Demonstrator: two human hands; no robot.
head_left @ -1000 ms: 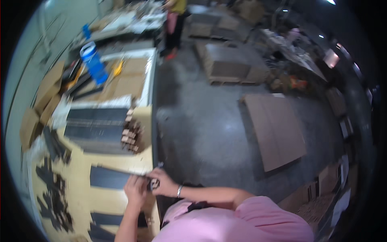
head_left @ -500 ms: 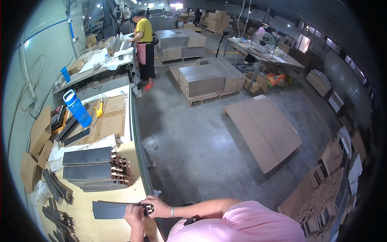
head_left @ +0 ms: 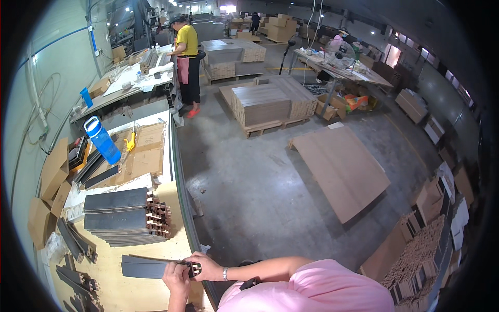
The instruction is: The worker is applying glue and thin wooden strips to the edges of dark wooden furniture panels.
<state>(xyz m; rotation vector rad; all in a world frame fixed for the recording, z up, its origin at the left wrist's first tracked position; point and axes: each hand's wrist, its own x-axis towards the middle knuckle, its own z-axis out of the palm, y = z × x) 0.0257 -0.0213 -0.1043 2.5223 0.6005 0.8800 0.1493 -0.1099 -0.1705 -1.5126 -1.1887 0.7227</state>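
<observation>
Two thin dark grey slats (head_left: 143, 267), or one doubled piece, lie low over the near end of the workbench. They fan slightly apart at their far left end. My left hand (head_left: 177, 276) is closed on them near their right end, with thumb and fingertips pressed on top. Wrapped round that same end is my right hand (head_left: 207, 266), a metal-banded watch on its wrist. Small pale and dark fittings (head_left: 196, 268) show between my hands; their exact shape is partly hidden. Just beyond sits a neat stack of dark slats (head_left: 117, 221), wooden-looking end pieces (head_left: 158, 216) jutting from its right side.
Loose dark slats (head_left: 77, 281) lie along the bench's left side. Farther up are a blue bottle (head_left: 106, 145), a yellow air gun (head_left: 131, 140) and flattened cardboard (head_left: 150, 148). A large brown board (head_left: 340, 171) rests on the floor. A person in yellow (head_left: 187, 39) stands at another bench.
My hands stay closed at the slats' right end with barely any shift. The whole view has moved slightly. The person in yellow has changed arm position a little.
</observation>
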